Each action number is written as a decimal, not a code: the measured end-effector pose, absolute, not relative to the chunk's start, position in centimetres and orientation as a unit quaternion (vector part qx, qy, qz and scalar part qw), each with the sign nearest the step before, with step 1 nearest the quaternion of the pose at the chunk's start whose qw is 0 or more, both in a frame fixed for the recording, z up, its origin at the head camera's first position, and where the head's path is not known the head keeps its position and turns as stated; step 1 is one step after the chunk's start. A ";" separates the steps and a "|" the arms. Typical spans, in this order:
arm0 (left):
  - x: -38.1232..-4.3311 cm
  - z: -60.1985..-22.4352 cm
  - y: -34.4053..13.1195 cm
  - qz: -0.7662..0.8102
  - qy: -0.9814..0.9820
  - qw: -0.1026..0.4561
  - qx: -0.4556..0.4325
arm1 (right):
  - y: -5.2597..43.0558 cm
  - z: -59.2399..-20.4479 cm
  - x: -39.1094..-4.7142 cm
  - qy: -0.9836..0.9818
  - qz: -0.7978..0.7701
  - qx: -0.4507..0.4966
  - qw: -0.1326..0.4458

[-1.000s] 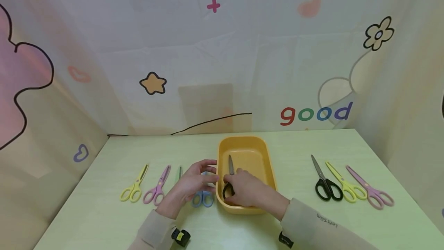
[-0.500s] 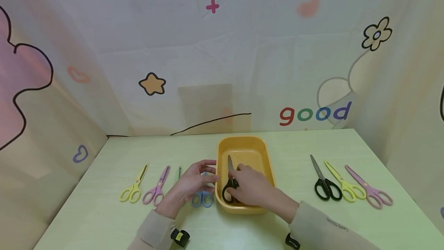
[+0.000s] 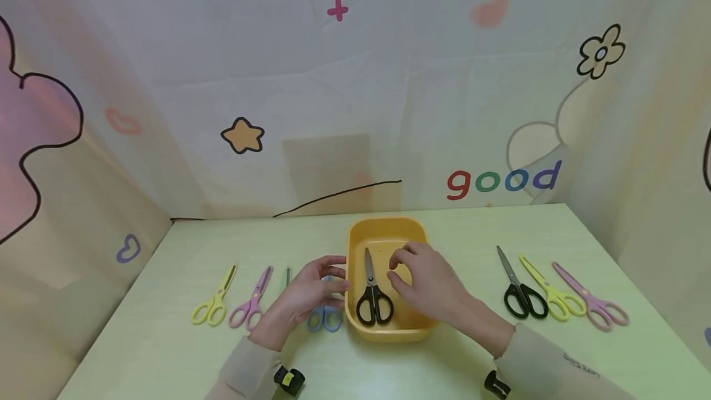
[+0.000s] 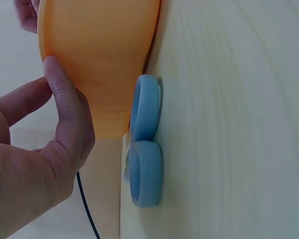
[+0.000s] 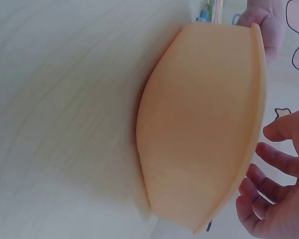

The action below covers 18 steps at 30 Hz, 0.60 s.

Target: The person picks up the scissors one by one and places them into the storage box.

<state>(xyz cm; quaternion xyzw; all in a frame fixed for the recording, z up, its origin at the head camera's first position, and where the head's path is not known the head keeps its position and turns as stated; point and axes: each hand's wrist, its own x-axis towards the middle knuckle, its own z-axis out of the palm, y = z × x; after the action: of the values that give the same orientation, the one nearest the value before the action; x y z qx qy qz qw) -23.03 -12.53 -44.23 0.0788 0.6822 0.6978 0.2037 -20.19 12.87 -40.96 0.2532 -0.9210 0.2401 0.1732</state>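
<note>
Black-handled scissors (image 3: 374, 301) lie inside the yellow tray (image 3: 389, 335), blades pointing away from me. Above the tray's right half hovers my right hand (image 3: 430, 279), holding nothing, its fingers loosely bent and apart from the scissors. In the right wrist view, that hand (image 5: 281, 184) is beside the tray's rim, fingers spread. My left hand (image 3: 311, 289) touches the tray's left side with relaxed fingers; the left wrist view shows a fingertip of this hand (image 4: 50, 144) at the rim. Blue-handled scissors (image 3: 324, 320) lie under the left hand, partly hidden by it.
Left of the tray lie yellow scissors (image 3: 213, 301), pink scissors (image 3: 252, 301) and a green blade (image 3: 287, 276) mostly behind my hand. On the right are black-handled scissors (image 3: 522, 295), yellow scissors (image 3: 558, 298) and pink scissors (image 3: 597, 304). A printed curtain (image 3: 311, 97) stands behind the table.
My right hand has let go of the black-handled scissors in the tray and moved up and to the right. The scissors now lie fully visible. My left hand stays put.
</note>
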 end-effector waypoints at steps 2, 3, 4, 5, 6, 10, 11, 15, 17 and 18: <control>-23.0 -44.1 -12.5 0.698 0.682 0.205 0.081 | 13.6 -40.7 -20.1 -0.918 0.248 0.245 0.188; -23.0 -44.1 -12.4 0.698 0.682 0.205 0.081 | 14.0 -40.5 -20.1 -0.917 0.252 0.240 0.193; -23.0 -44.0 -12.5 0.697 0.682 0.206 0.081 | 14.4 -40.4 -20.0 -0.918 0.255 0.234 0.195; -22.9 -44.0 -12.5 0.698 0.682 0.205 0.081 | 14.8 -40.3 -20.0 -0.918 0.259 0.228 0.194; -22.9 -44.0 -12.5 0.698 0.681 0.205 0.081 | 15.2 -40.2 -20.0 -0.919 0.262 0.222 0.194; -23.0 -44.1 -12.5 0.702 0.676 0.208 0.080 | 17.3 -40.0 -20.0 -0.926 0.263 0.200 0.185; -23.0 -44.1 -12.5 0.703 0.676 0.208 0.080 | 17.8 -40.0 -19.9 -0.928 0.262 0.193 0.180; -23.0 -44.1 -12.5 0.704 0.674 0.211 0.077 | 19.7 -40.1 -19.9 -0.942 0.247 0.166 0.157; -23.0 -44.1 -12.5 0.703 0.675 0.211 0.075 | 20.6 -40.3 -19.8 -0.948 0.240 0.154 0.142; -23.0 -44.1 -12.6 0.703 0.675 0.211 0.074 | 21.0 -40.4 -19.8 -0.951 0.236 0.149 0.134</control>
<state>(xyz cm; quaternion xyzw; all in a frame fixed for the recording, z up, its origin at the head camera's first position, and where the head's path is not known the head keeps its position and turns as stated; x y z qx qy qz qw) -22.98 -12.56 -44.13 0.0744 0.6748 0.7032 0.2115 -19.81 21.04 -40.36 0.1494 -0.9509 0.2357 0.1340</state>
